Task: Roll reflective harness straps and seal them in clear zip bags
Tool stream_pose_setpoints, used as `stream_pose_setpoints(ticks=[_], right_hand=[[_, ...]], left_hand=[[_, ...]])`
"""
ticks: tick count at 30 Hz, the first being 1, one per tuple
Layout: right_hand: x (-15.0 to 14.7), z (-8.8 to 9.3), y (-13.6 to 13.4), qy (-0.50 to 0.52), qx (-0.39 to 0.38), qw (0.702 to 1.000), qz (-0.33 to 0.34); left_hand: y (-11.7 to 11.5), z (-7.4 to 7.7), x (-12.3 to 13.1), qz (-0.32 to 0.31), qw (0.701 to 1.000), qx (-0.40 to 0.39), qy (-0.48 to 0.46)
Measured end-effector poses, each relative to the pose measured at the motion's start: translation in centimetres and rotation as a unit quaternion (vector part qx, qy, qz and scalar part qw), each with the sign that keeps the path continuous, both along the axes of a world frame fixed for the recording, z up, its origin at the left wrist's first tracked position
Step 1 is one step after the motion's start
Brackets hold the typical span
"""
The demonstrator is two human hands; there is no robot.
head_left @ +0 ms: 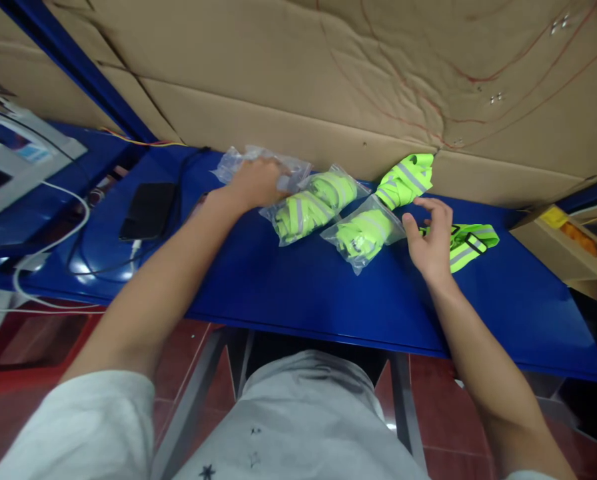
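My left hand [261, 181] rests on clear plastic bags [231, 163] at the back of the blue table, its fingers curled down onto the plastic. Just right of it lies a bagged neon-green reflective strap bundle [311, 205]. Another green bundle [366, 233] sits half inside a clear bag, and an unbagged rolled green strap [406, 180] touches its upper end. My right hand [431, 237] hovers beside these, fingers apart and holding nothing. Partly behind it, a loose green strap with black buckles [473, 247] lies on the table.
A black phone [148, 211] with a white cable lies on the left of the blue table [298, 287]. A cardboard box [561, 247] stands at the right. Cardboard panels [278, 80] rise behind the table. A red stool [43, 340] is below left.
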State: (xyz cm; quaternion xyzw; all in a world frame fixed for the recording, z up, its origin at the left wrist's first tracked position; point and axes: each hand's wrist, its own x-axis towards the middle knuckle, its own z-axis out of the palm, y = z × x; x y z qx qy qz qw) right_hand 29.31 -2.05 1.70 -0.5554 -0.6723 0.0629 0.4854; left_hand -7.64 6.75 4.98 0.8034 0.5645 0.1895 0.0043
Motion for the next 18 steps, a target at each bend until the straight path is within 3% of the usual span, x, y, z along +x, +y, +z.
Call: stream_pose_setpoints(ticks=[3,5,8,11,14,18], right_hand=[[-1.4,0.8,-1.6,-0.052,0.047,0.995,0.076],[-2.6,1.1,-2.8,-0.084,0.041,0.984,0.151],[-4.0,0.9,-3.9,-0.15,0.017,0.959,0.241],[-4.4,0.6,-3.9,-0.201,-0.008,0.945,0.259],[-4.0,0.7,-3.5,-0.2,-0.038,0.956,0.213],[-3.7,1.5,-3.6,-0.013,-0.1,0.975,0.199]], left_hand=[[1.4,-0.9,-0.4,0.026,0.998,-0.053,0.016],[1.2,-0.8,-0.4,0.058,0.997,-0.044,0.002],[0.1,0.4,-0.6,0.107,0.994,0.003,-0.034],[-1.5,2.2,-0.6,0.126,0.987,0.059,-0.081],[-4.0,3.5,0.5,0.086,0.977,0.128,-0.147],[-8.9,3.2,4.1,-0.056,0.96,0.213,-0.171]])
